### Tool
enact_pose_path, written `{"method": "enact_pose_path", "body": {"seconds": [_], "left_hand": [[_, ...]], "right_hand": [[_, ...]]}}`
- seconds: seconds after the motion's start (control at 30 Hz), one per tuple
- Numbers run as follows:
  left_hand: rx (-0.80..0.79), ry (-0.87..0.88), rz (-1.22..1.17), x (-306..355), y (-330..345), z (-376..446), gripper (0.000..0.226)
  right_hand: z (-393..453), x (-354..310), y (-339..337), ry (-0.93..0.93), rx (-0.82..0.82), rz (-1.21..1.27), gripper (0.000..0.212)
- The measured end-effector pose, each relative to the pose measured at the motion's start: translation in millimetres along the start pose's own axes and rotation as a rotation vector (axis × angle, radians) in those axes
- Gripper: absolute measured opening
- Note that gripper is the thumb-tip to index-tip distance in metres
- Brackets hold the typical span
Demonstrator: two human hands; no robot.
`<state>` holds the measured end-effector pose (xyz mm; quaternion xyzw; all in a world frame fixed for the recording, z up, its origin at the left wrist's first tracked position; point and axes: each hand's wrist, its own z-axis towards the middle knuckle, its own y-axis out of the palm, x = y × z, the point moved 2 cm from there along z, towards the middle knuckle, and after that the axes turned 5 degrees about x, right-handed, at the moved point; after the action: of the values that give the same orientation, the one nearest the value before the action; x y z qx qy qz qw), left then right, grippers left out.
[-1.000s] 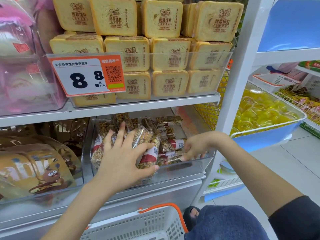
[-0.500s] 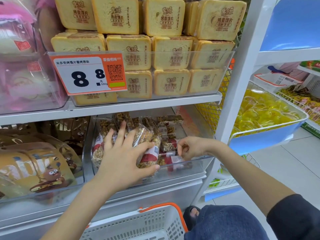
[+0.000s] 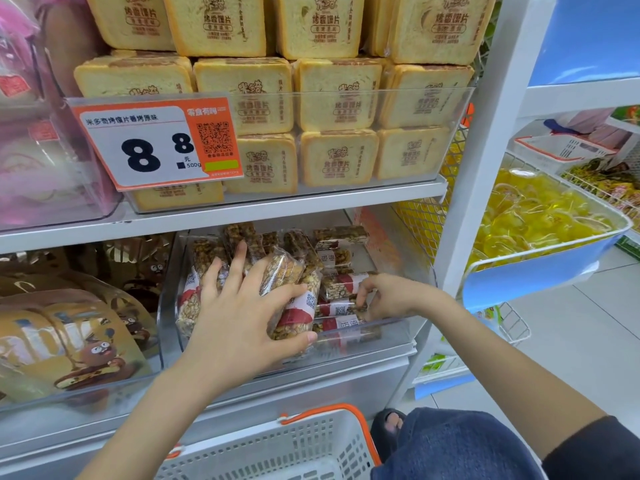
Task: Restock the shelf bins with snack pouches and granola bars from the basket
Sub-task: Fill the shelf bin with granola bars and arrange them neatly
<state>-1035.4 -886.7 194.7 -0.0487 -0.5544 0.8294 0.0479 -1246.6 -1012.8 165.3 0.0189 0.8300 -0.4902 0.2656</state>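
A clear shelf bin (image 3: 405,323) on the lower shelf holds several wrapped granola bars (image 3: 341,244). My left hand (image 3: 239,317) lies spread over a standing row of bars (image 3: 294,296), fingers straight and thumb under them, pressing them to the left. My right hand (image 3: 388,296) reaches into the bin's right half, where its fingertips pinch a flat-lying bar (image 3: 337,286) with a red and white label. More bars lie stacked under it. The white basket (image 3: 277,452) with an orange handle stands below, at the frame's bottom edge.
The upper shelf's clear bin holds tan toast-slice packs (image 3: 332,95) behind an orange price tag (image 3: 156,143). Brown cartoon pouches (image 3: 69,327) fill the bin to the left. At right, a white upright (image 3: 485,140), a blue tub of yellow jellies (image 3: 540,216) and tiled floor.
My right hand rose from the bin's front wall and shifted left onto a lying bar. The left hand stayed on the standing bars.
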Motion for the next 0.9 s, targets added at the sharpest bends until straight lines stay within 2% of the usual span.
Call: {"method": "enact_pose_path", "body": {"seconds": [0.07,0.1,0.17,0.2,0.27,0.33,0.43,0.53,0.6,0.7,0.77,0.83,0.9], "left_hand": [[-0.004,0.0,0.002,0,0,0,0.062],[-0.004,-0.001,0.006,0,0,0,0.062],[-0.006,-0.003,0.011,1,0,1,0.061],[-0.009,-0.004,0.011,1,0,1,0.061],[-0.015,-0.005,0.006,0,-1,1,0.061],[-0.018,-0.009,-0.003,0,-1,0,0.061],[-0.012,-0.017,-0.003,1,-1,0,0.06],[-0.014,-0.015,0.005,1,-1,0,0.06],[-0.022,-0.018,0.007,0,-1,0,0.06],[-0.022,-0.02,0.008,1,-2,0,0.059],[-0.021,-0.022,0.004,1,-2,1,0.06],[-0.021,-0.021,0.005,1,-2,1,0.06],[-0.026,-0.022,0.005,2,-3,0,0.06]], "right_hand": [[0,3,-8,0.03,0.12,0.096,0.014],[1,2,-11,0.017,0.237,0.097,0.011],[7,-5,-17,-0.055,0.421,-0.06,0.017],[11,-9,-16,-0.08,0.421,-0.146,0.03],[18,-13,-8,-0.073,0.267,-0.228,0.047],[19,-14,-2,-0.067,0.135,-0.254,0.052],[11,-13,-11,-0.094,0.044,-0.244,0.058],[4,-11,-17,-0.112,-0.088,-0.201,0.053],[5,-8,-17,-0.108,-0.001,-0.171,0.048],[5,-10,-18,-0.067,0.307,-0.173,0.026],[4,-13,-18,-0.026,0.394,-0.314,0.029],[2,-16,-15,0.022,0.386,-0.44,0.046],[-4,-21,-15,0.039,0.423,-0.533,0.045]]}}
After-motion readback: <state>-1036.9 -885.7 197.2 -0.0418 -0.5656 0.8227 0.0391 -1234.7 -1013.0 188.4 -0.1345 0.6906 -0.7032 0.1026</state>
